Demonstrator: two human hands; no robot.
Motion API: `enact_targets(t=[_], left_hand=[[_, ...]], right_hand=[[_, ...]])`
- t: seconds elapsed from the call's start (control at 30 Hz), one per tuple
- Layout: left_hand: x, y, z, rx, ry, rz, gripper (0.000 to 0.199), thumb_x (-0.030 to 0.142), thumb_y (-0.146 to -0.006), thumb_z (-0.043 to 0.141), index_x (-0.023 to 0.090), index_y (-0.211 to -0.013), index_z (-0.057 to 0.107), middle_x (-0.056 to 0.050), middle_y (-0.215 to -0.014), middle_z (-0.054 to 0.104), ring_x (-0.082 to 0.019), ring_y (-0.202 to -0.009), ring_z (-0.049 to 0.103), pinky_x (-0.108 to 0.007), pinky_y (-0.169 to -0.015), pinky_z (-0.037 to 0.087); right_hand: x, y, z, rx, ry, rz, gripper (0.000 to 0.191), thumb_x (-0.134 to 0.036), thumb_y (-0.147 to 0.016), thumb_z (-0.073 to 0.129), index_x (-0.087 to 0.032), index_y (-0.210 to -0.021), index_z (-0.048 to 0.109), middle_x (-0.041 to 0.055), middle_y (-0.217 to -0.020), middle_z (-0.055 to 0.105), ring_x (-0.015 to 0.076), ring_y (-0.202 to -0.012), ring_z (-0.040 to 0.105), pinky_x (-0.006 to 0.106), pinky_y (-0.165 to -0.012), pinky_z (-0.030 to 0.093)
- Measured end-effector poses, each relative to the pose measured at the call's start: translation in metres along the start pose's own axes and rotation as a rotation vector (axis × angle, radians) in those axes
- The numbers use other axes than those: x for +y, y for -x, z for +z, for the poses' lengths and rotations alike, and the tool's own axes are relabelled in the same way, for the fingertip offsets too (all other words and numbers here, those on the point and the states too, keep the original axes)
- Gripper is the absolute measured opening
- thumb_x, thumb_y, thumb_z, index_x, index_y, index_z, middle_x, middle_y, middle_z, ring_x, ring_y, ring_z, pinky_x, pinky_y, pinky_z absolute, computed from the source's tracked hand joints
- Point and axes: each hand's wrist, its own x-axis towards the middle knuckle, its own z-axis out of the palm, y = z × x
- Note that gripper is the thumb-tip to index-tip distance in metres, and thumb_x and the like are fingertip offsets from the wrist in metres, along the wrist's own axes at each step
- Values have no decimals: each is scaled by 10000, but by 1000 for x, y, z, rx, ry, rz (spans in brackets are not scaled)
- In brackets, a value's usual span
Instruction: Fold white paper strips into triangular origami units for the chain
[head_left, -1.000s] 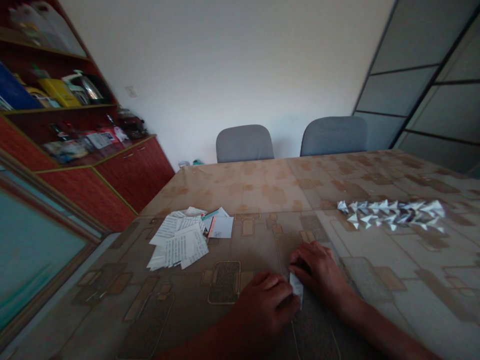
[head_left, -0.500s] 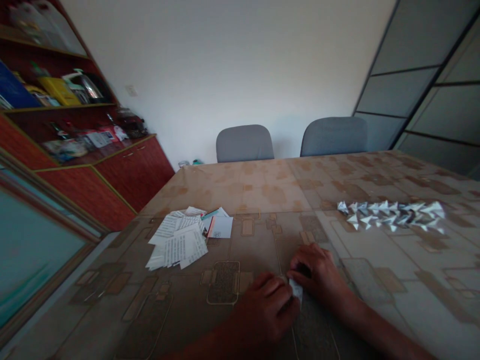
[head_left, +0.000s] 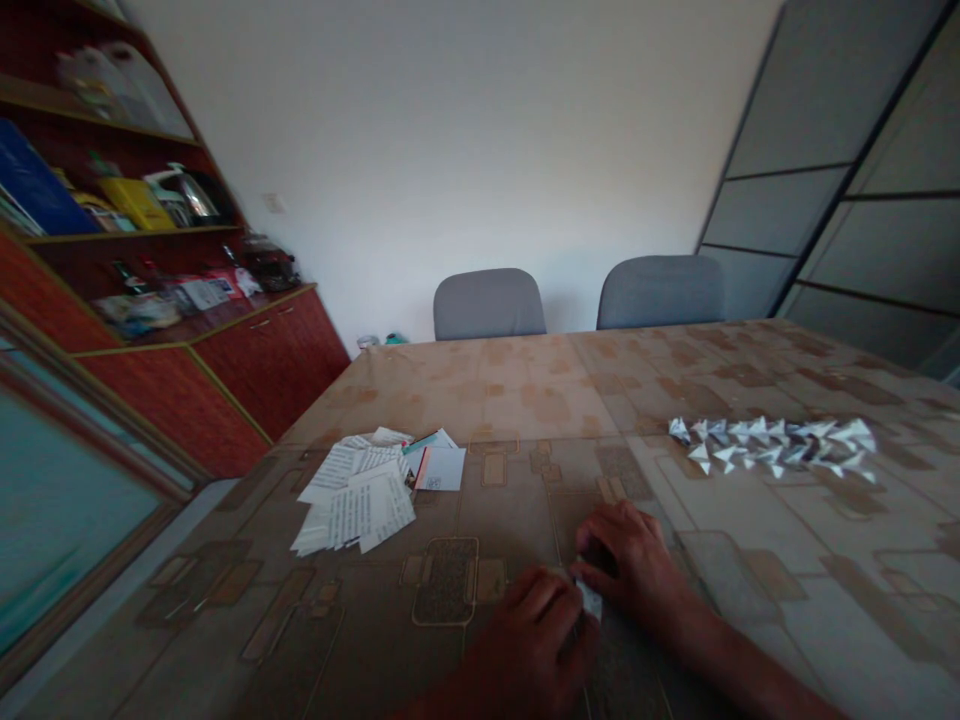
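A small white piece of paper (head_left: 590, 601) shows between my two hands, low on the patterned table (head_left: 525, 385). My left hand (head_left: 534, 630) has its fingers curled round the paper's left side. From the right, my right hand (head_left: 626, 560) pinches the paper's upper end between thumb and fingers. On the left lies a loose pile of printed paper pieces (head_left: 360, 500), with a white and red card (head_left: 441, 469) at its right. Folded paper pieces (head_left: 776, 445) with pointed tips stand in rows on the right.
Two grey chairs, one at the centre (head_left: 489, 303) and one further right (head_left: 661, 291), stand behind the table's far edge. A red-brown cabinet (head_left: 262, 360) with filled shelves is at the left. Panelled doors (head_left: 787, 200) rise at the right.
The whole view has shifted, so the table and chairs sit slightly lower. Both hands keep nearly the same place around the small paper.
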Motion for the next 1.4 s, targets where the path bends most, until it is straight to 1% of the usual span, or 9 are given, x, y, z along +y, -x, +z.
enact_targets(t=[0.27,0.4,0.57,0.73,0.83,0.97,1.07,1.2,1.4], left_hand=[[0,-1,-6,-40,-15,-39,168,205,-971,451,179,-902,601,-43,-875,635,-168,-859,603,-386,-907,489],[-7,-1,-10,-59,-62,64,119,224,-960,497,195,-910,602,-20,-889,644,-159,-890,603,-423,-984,433],[-13,-5,-24,-131,-67,99,104,191,-957,508,179,-898,593,-3,-890,642,-138,-903,591,-410,-1027,386],[-16,-8,-35,-185,-55,135,129,224,-980,480,198,-961,604,-2,-908,650,-141,-908,583,-407,-1034,368],[-11,-9,-34,-176,-60,129,150,209,-990,450,185,-1016,596,-8,-889,646,-142,-886,580,-385,-1012,382],[-4,-7,-24,-170,-50,100,158,207,-990,440,154,-990,588,-11,-857,628,-144,-838,569,-358,-964,416],[-2,-3,-16,-163,-35,81,144,209,-978,460,143,-963,587,-20,-871,625,-151,-841,568,-338,-916,440],[-2,3,-10,-107,-43,23,117,208,-963,486,176,-975,598,-15,-891,634,-163,-872,569,-392,-960,404],[-3,1,-19,-109,-5,-27,136,247,-908,563,244,-1036,609,-7,-922,651,-179,-885,570,-458,-984,368]], right_hand=[[5,-4,-1,22,-64,-25,129,-114,-797,652,-211,-728,601,-10,-721,642,206,-761,582,352,-749,388],[8,-3,-9,36,-131,-77,107,-123,-859,593,-202,-793,623,-2,-740,651,177,-735,596,302,-710,420],[9,0,-11,-94,-129,-239,88,-158,-831,670,-243,-810,675,-8,-784,639,182,-807,600,353,-826,389],[11,0,-11,-115,-89,-212,76,-157,-836,668,-228,-814,655,9,-812,631,201,-833,574,358,-796,390],[11,2,-11,-114,-79,-211,80,-151,-835,661,-228,-824,642,12,-820,623,207,-848,562,354,-791,397],[13,4,-10,-117,-68,-209,164,-114,-776,707,-232,-869,640,15,-864,628,214,-873,562,361,-809,397],[16,2,-10,-124,-67,-196,110,-148,-798,706,-228,-838,642,9,-840,629,205,-842,568,358,-800,397],[19,-3,-9,-109,-51,-168,87,-155,-829,673,-226,-794,637,6,-809,626,206,-827,566,346,-769,397],[14,1,-12,-99,-27,-143,101,-132,-826,645,-232,-823,633,15,-834,625,222,-846,567,363,-778,408]])
